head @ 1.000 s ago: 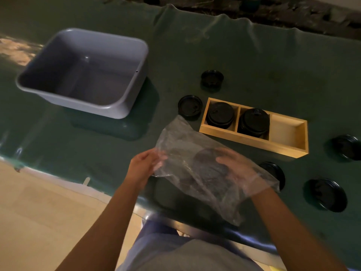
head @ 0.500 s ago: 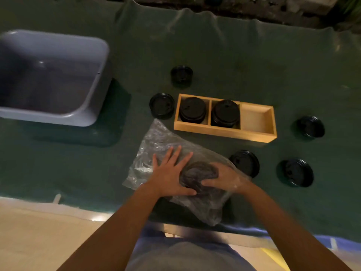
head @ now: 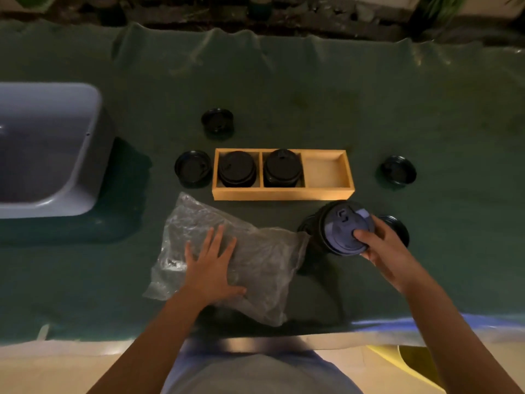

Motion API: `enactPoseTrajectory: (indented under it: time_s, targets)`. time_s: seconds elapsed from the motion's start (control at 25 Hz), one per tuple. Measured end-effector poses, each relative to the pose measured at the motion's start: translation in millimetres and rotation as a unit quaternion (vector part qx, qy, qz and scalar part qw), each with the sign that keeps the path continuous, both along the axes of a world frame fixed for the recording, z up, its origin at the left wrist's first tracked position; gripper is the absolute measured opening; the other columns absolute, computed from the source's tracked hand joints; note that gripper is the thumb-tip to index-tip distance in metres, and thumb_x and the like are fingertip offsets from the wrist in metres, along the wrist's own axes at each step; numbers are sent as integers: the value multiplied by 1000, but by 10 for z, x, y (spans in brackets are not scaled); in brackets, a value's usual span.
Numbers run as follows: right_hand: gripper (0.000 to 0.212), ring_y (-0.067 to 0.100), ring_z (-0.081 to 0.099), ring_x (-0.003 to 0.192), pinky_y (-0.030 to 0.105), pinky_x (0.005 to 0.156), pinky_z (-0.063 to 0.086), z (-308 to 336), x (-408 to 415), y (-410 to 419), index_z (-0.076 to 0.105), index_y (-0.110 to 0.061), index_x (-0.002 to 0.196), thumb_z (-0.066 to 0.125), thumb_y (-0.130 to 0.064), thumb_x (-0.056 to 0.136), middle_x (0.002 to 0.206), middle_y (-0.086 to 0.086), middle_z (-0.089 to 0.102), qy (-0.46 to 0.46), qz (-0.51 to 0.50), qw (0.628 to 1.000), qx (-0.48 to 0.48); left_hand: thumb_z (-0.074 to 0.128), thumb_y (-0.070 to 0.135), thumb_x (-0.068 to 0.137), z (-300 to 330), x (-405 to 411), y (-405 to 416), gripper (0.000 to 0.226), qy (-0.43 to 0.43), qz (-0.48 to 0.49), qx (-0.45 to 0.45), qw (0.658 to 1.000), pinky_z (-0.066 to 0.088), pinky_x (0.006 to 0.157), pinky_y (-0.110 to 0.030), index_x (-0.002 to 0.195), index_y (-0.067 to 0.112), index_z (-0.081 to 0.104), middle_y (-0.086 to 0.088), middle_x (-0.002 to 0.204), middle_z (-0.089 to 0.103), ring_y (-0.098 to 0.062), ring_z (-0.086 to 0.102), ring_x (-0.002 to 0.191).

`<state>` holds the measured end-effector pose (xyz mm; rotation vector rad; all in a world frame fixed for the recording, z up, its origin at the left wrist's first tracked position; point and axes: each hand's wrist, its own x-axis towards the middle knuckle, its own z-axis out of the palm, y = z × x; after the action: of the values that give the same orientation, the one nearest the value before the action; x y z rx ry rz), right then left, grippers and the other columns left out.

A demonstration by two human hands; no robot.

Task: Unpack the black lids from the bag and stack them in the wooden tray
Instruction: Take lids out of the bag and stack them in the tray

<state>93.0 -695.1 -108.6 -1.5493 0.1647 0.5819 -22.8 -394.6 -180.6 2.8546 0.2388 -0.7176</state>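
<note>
A clear plastic bag (head: 255, 260) lies flat on the green cloth, and my left hand (head: 211, 265) presses on it with fingers spread. My right hand (head: 380, 248) holds a stack of black lids (head: 341, 231) just outside the bag's mouth, in front of the wooden tray (head: 284, 193). The tray's left compartment holds a lid stack (head: 237, 169), the middle one another stack (head: 282, 167), and the right compartment (head: 325, 172) is bare. Loose black lids lie around the tray: left (head: 193, 167), behind (head: 217, 120), right (head: 397, 169) and near my right hand (head: 397, 227).
A grey plastic tub (head: 48, 149) stands at the left on the green cloth (head: 312, 89). The table's near edge runs just in front of my body. A yellow object (head: 412, 362) shows below the edge at the right.
My right hand has drawn the lid stack out of the bag and moved it right, toward the tray. My left hand has stayed flat on the bag.
</note>
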Motion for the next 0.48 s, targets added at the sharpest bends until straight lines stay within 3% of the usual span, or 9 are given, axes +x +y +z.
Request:
enactPoseTrajectory:
  time_s: [0.08,0.12,0.16,0.24,0.28,0.36,0.48]
  targets:
    - [29,10,68,86,19,69,56,222,44,23,60,-26,102,56,-4,83,101,-1,68,-44,6,999,18,64,43,73,291,35,9,99,-23,95,-136,986,0,113,-58,146,30,-1,0,156,-17,-22,-14,144]
    - [30,11,69,88,19,69,55,319,55,55,60,-27,103,59,-8,80,103,-1,69,-60,14,998,27,61,34,78,480,101,-4,87,-67,158,-246,954,9,116,-54,146,31,6,2,157,-3,-21,-2,145]
    - [32,12,68,91,20,70,55,418,59,106,60,-27,104,63,-14,76,104,-1,69,-72,25,996,39,57,32,81,703,197,-44,76,-112,216,-357,902,19,115,-48,145,34,15,5,156,12,-18,13,144]
    - [39,13,68,94,22,72,56,572,45,236,61,-29,103,67,-26,64,102,-4,70,-88,50,993,59,57,54,75,1130,462,-179,72,-124,271,-515,804,33,107,-38,140,40,28,10,146,36,-12,36,134]
    - [41,13,68,94,23,74,56,619,33,302,61,-29,101,67,-30,60,100,-6,71,-94,55,992,63,60,66,64,1306,592,-261,85,-96,259,-554,785,38,101,-35,139,39,30,11,140,44,-10,43,127]
    - [42,12,68,93,24,74,57,669,10,409,61,-28,101,68,-29,59,99,-6,71,-98,49,992,62,70,69,51,1523,772,-444,101,-45,211,-578,787,46,91,-31,138,32,36,11,126,55,-7,54,114]
    - [42,9,69,89,20,66,55,650,15,447,61,-26,102,76,-22,63,97,-7,72,-71,35,995,66,72,35,73,1556,928,-576,63,-51,237,-578,780,53,87,-34,129,16,51,-2,117,63,-14,60,107]
